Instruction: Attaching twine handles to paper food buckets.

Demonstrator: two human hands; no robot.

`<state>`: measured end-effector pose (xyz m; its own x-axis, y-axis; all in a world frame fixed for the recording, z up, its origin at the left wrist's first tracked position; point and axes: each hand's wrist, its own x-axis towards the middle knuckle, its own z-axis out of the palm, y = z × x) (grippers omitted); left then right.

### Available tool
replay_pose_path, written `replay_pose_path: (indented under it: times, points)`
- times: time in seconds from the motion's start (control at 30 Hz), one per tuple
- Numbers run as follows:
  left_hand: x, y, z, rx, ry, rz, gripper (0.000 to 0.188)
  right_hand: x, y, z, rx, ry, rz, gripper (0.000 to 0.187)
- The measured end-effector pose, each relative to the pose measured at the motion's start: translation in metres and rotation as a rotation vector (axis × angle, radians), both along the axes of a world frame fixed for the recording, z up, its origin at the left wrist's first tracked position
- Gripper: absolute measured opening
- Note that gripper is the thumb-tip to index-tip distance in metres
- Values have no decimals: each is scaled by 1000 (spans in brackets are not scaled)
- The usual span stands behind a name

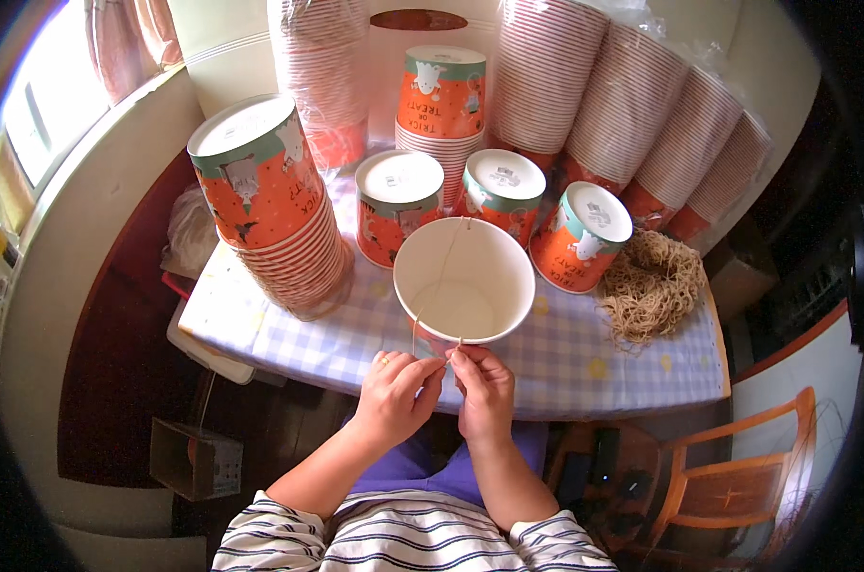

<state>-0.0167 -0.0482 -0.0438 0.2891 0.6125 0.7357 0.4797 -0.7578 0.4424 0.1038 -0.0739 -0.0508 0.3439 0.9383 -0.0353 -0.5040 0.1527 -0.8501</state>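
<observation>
An open paper bucket [462, 281], white inside, stands upright at the table's near edge. A thin tan string [443, 264] runs from its far rim across the opening and down over the near rim. My left hand [394, 393] is closed, thumb and fingers pinching the string just below the near rim. Beside it, my right hand [483, 386] pinches the string where it meets the bucket's near side. The fingertips of both hands almost touch. The exact loop or knot between them is too small to make out.
Upside-down orange and green buckets [400, 181] stand behind the open one. A tall bucket stack [284, 219] is at left, with plastic-wrapped stacks [546, 76] at the back. A heap of tan strings [653, 286] lies on the checked tablecloth [632, 377]. A wooden chair [737, 472] is at right.
</observation>
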Motion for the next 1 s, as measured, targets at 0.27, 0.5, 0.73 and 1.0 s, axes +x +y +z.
replay_pose_path:
  times: [0.27, 0.5, 0.73, 1.0]
  points:
    - [-2, -1, 4, 111, 91, -4, 23, -9, 1, 7, -45, 119, -10, 11]
    - [0, -1, 11, 149, 88, -42, 25, -13, 2, 14, -57, 117, -106, 8]
    - [-2, 2, 10, 154, 87, -56, 26, -13, 5, 13, -53, 114, -92, 8]
    - [-17, -3, 23, -25, -16, 73, 26, 13, 3, 6, -108, -142, 49, 19]
